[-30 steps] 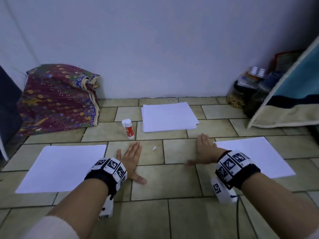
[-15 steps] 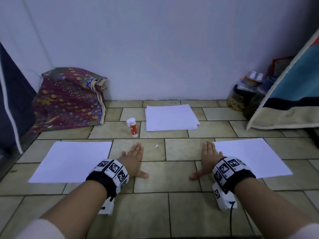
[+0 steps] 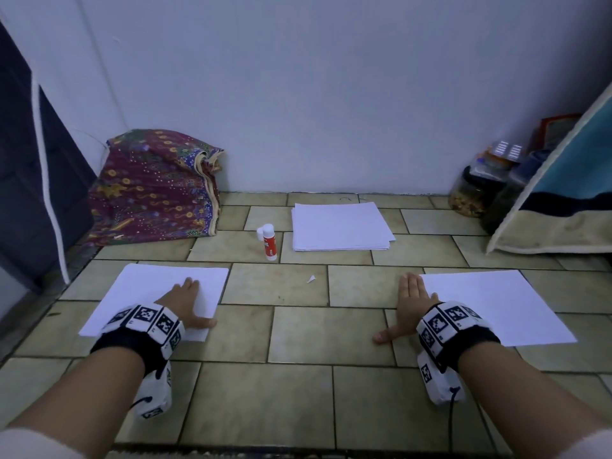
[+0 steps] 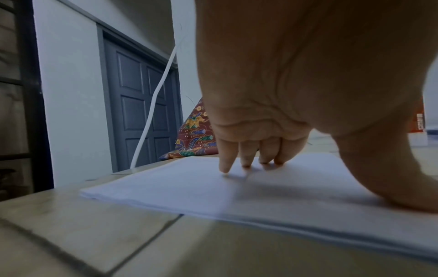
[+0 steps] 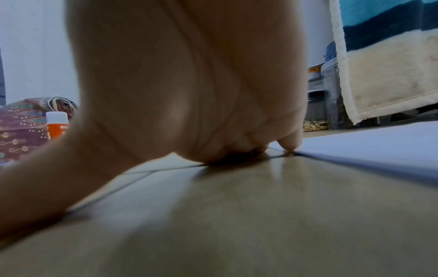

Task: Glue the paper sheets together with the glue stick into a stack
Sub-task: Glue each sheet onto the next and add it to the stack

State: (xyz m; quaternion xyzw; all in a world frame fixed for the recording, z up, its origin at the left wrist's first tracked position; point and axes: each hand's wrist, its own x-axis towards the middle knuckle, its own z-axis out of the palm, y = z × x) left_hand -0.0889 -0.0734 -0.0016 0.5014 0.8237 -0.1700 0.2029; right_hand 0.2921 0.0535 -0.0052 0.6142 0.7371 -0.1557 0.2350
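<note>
We take the glue stick (image 3: 269, 242) as our landmark: it stands upright on the tiled floor (image 3: 304, 332), cap on, untouched by either hand. Just to its right, against the wall side, lies the paper stack (image 3: 341, 226). Nearer to us and to the left of the glue stick lies the left sheet (image 3: 145, 293); nearer and well to the right lies the right sheet (image 3: 496, 306). A small paper scrap (image 3: 311, 278) lies between the glue stick and us.

Our left hand (image 3: 185, 303) rests flat on the left sheet, fingers straight and together, thumb spread toward the sheet's near right corner; it grips nothing. Our right hand (image 3: 409, 303) lies flat on the bare floor, fingers extended, thumb spread, with the little finger touching or just beside the left edge of the right sheet; the right wrist view does not settle which.

We judge that gluing has not begun and that the step in hand is bringing a loose sheet into position. To do it well, we slide the sheet with a flat palm rather than pinching it, keep its edges square to the tile joints, and uncap the glue stick only once one hand steadies the paper.
</note>
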